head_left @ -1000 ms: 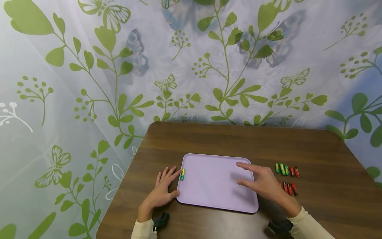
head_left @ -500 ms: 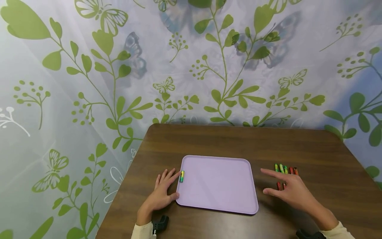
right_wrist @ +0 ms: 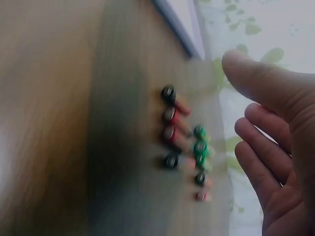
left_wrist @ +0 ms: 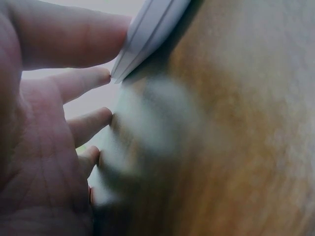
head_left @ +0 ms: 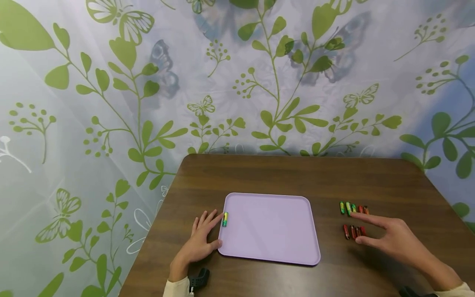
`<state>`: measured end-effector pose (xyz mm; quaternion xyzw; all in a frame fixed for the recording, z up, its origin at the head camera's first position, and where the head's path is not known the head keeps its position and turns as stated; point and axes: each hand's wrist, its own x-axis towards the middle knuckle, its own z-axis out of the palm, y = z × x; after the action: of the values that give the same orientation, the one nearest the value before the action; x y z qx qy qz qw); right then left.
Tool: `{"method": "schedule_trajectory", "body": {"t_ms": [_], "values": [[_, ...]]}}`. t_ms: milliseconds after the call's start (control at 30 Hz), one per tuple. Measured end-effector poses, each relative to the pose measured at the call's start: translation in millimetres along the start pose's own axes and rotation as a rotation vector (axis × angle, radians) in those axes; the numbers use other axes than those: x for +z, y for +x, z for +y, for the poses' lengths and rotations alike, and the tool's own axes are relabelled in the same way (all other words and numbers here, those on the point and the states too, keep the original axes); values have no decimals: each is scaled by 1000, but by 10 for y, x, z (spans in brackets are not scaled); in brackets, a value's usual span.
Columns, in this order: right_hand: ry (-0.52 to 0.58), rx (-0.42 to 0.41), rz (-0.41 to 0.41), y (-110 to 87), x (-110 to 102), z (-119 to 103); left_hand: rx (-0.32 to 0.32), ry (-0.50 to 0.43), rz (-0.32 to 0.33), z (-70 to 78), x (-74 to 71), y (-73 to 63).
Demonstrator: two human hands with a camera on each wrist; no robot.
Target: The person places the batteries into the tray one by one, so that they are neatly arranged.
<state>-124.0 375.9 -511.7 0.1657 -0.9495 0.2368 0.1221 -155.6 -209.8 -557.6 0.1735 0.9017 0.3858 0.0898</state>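
Note:
A shallow lilac tray [head_left: 271, 231] lies on the table, with one green and yellow battery [head_left: 225, 219] just inside its left edge. My left hand [head_left: 200, 241] rests at that edge, thumb and index finger touching the rim, fingers spread. In the left wrist view the thumb [left_wrist: 74, 37] meets the tray's side [left_wrist: 152, 29]. My right hand [head_left: 397, 239] hovers over the batteries at the right, thumb and index finger apart, holding nothing. Beneath it are a back row of green batteries [head_left: 348, 208] and red ones, and a front row of red batteries [head_left: 346, 232]. Its fingers partly hide both rows.
The brown wooden table [head_left: 297, 175] has rounded far corners. Behind it hangs a pale cloth [head_left: 237, 90] printed with green leaves and butterflies. A dark wrist strap [head_left: 199, 278] sits at the left sleeve. The right wrist view shows the battery rows end-on, blurred.
My right hand has moved right, from above the tray to above the battery rows, its fingers still apart. The left hand has stayed at the tray's edge. The view has shifted slightly.

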Motion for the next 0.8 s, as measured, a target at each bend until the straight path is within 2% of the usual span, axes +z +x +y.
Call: {"method": "schedule_trajectory", "body": {"t_ms": [133,333,433,533,800], "values": [[-19,-10,-8,-84,-6,115,18,-13,13,-18,10,-9],[0,-6,-10,-160,47,235,123,-88,65,-119,58,-1],[-24,-16,-25,-167,71,280,145,-107,75,-135,65,-2],[-51,-23,-35,-165,82,314,134,-107,72,-95,49,-6],[-78,-5,-89,-168,112,367,7,-17,7,2,5,-4]]}}
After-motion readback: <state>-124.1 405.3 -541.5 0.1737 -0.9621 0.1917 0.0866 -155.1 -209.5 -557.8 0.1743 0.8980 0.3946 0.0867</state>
